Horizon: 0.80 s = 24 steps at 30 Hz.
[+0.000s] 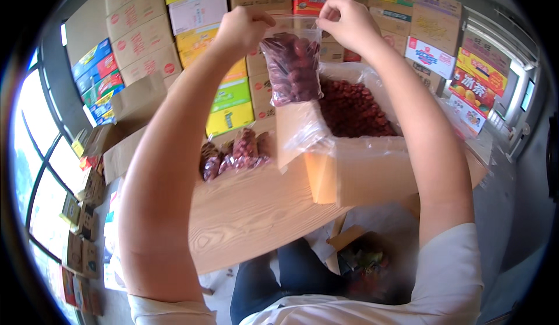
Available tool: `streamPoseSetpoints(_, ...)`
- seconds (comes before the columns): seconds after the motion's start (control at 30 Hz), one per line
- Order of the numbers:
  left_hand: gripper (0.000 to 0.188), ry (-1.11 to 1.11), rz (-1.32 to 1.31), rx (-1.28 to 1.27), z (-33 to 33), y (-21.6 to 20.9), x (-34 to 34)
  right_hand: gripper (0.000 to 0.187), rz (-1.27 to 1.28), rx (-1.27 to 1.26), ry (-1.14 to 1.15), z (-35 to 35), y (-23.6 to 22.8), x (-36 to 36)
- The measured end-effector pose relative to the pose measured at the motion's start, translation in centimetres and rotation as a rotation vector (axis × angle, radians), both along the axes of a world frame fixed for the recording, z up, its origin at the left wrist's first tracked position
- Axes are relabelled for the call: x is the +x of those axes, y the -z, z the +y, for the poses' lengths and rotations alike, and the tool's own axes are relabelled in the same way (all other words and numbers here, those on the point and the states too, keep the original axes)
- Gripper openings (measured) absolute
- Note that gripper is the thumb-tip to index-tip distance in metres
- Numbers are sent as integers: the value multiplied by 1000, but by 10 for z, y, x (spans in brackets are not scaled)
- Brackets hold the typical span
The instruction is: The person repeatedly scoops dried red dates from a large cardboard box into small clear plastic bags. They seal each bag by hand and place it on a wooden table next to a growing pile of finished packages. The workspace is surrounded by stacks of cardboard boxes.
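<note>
A clear plastic bag [293, 72] filled with dark red dates hangs upright in front of me, raised above the table. My left hand [244, 28] pinches its top left corner. At the opposite top corner, the fingers of my right hand [350, 25] grip the bag's edge. The plastic is stretched straight between both hands. Behind and to the right stands an open cardboard box [375, 173], lined with clear plastic and holding loose red dates [356, 109]. Several filled date bags [244, 150] lie on the table left of the box.
The wooden table [250, 226] curves across the view below my arms. Stacked cartons [142, 28] form a wall behind it. An open empty carton [137, 104] sits at the left, near the windows. Under the table's right side is a dark, blurred container [367, 261].
</note>
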<state>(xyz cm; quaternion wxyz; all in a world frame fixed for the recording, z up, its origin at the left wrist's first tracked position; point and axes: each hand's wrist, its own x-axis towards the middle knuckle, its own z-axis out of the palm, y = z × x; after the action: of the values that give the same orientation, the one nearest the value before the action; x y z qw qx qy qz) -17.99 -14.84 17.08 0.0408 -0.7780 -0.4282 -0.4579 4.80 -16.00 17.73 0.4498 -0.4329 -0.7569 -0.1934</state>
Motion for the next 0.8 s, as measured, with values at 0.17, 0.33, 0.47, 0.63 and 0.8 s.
streamPoseSetpoints(0.17, 29, -40, 91, -461, -60, 27, -67, 27, 101, -508, -372, -33, 38, -70)
streamPoseSetpoints(0.33, 24, -51, 121, -622, -112, 112, -127, 31, -12, -939, -560, -68, 112, -130)
streamPoseSetpoints(0.47, 33, -63, 122, -567, -157, 176, -143, 31, 89, -1027, -665, -80, 180, -153)
streamPoseSetpoints(0.63, 30, -88, -107, -473, -197, 225, -153, 29, 327, -778, -788, -103, 235, -171)
streamPoseSetpoints(0.8, 34, -127, -324, -313, -216, 287, -143, 35, 573, -717, -832, -124, 289, -181)
